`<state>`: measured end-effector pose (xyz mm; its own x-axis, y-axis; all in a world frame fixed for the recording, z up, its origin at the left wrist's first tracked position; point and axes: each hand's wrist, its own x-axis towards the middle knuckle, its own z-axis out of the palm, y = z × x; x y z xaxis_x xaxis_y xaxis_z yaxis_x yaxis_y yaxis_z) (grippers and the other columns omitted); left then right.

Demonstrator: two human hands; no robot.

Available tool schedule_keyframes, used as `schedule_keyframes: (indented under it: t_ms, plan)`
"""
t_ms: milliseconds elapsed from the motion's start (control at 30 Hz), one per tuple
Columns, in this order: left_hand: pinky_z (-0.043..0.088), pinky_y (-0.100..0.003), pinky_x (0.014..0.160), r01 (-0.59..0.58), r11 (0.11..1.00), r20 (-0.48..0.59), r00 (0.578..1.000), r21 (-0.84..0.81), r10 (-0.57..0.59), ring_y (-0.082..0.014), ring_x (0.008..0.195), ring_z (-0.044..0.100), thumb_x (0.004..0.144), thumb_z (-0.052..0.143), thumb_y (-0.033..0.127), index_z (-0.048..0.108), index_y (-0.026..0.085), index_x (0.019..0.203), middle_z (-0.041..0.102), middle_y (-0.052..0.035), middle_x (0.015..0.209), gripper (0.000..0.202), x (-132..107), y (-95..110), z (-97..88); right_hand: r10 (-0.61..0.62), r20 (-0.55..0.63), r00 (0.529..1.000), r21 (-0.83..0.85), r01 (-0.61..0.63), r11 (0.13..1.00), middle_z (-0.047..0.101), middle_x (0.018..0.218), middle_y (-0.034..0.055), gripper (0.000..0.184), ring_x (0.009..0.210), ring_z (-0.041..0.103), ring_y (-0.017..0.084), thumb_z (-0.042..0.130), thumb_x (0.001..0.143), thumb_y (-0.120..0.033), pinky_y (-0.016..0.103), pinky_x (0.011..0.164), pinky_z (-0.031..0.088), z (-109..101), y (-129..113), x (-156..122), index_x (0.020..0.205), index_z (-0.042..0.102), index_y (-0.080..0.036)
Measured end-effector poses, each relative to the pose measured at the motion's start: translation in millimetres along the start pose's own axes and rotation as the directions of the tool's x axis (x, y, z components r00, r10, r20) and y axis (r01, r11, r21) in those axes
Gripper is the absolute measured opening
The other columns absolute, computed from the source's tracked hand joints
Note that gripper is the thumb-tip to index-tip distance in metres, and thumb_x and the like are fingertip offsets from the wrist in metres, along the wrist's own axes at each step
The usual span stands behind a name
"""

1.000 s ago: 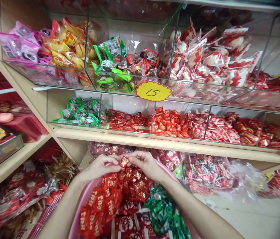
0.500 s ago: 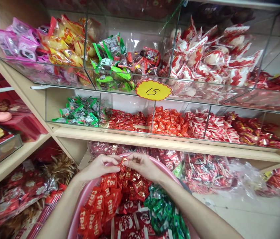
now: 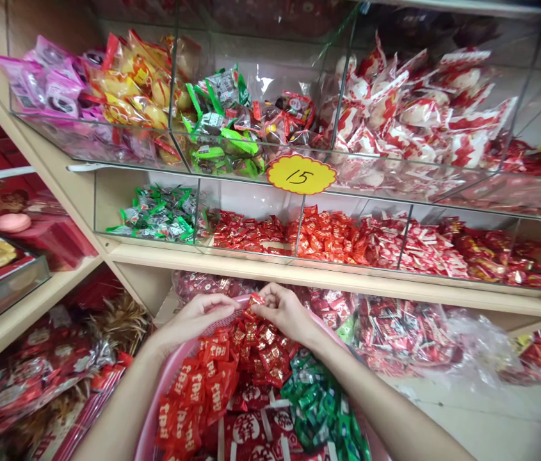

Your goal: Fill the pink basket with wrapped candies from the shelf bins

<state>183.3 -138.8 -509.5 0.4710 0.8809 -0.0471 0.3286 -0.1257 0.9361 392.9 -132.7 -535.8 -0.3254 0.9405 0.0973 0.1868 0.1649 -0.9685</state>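
Observation:
A pink basket [image 3: 152, 416] in front of me holds wrapped sweets sorted in groups. My right hand [image 3: 284, 312] pinches a small red-and-gold wrapped candy [image 3: 255, 299] over the basket's far side. Just left of it, my left hand [image 3: 203, 314] has its fingers stretched out by the far rim, apart from that candy, with nothing visible in them. Below the hands lies a pile of shiny red-and-gold candies [image 3: 270, 355]. Orange-red packets [image 3: 198, 390] fill the left, green candies [image 3: 325, 403] the right, and dark red-and-white packets [image 3: 251, 432] the near middle.
Ahead, a wooden shelf [image 3: 347, 279] carries clear bins of sweets, including orange-red candies [image 3: 328, 234]. A yellow price tag [image 3: 301, 174] reads 15. Bagged sweets [image 3: 404, 333] lie on the floor behind the basket. Packaged goods [image 3: 15, 384] crowd the lower left.
My hands have drawn apart. The right has shifted slightly up and right with the candy in its fingers, and the left has come off the candy. The view has shifted slightly.

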Motion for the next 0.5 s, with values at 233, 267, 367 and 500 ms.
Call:
schedule_keyframes:
  t_ms: [233,267,367,500]
  plan:
    - [0.042,-0.029,0.082,0.026,0.998,-0.044,0.999,-0.058,-0.028,-0.0201,0.092,0.057,0.079,0.056,0.039,0.066,0.015,0.093,0.067,-0.0061,0.097,0.030,0,-5,2.3,-0.120,0.060,0.991,-0.400,0.134,0.907,0.054,0.064,-0.0037,0.010,0.056,0.044,0.010,0.054,0.081,-0.029,0.021,0.053,0.031,11,-8,4,0.080,0.054,-0.019]
    - [0.042,-0.028,0.080,0.027,0.996,-0.054,0.998,-0.080,-0.031,-0.0190,0.089,0.057,0.079,0.056,0.040,0.065,0.015,0.093,0.067,-0.0056,0.095,0.030,-1,-5,2.4,-0.131,0.059,0.990,-0.437,0.144,0.888,0.055,0.065,-0.0034,0.010,0.057,0.045,0.010,0.054,0.081,-0.029,0.021,0.054,0.032,10,-8,6,0.081,0.054,-0.019]
    - [0.042,-0.024,0.069,0.039,0.987,-0.112,0.992,-0.159,-0.057,-0.0144,0.077,0.056,0.078,0.055,0.041,0.061,0.016,0.089,0.064,-0.0016,0.085,0.028,-2,-7,2.8,-0.153,0.112,0.982,-0.501,0.189,0.845,0.055,0.065,-0.0031,0.011,0.059,0.046,0.010,0.056,0.080,-0.030,0.020,0.055,0.032,6,-8,14,0.080,0.055,-0.019]
    - [0.038,-0.020,0.059,0.076,0.974,-0.161,0.980,-0.215,-0.113,-0.0110,0.067,0.052,0.074,0.061,0.042,0.056,0.018,0.085,0.060,0.0021,0.077,0.027,-3,-6,3.6,-0.142,0.185,0.972,-0.525,0.220,0.823,0.053,0.062,-0.0037,0.012,0.056,0.045,0.009,0.058,0.079,-0.030,0.019,0.052,0.030,5,-9,21,0.077,0.056,-0.018]
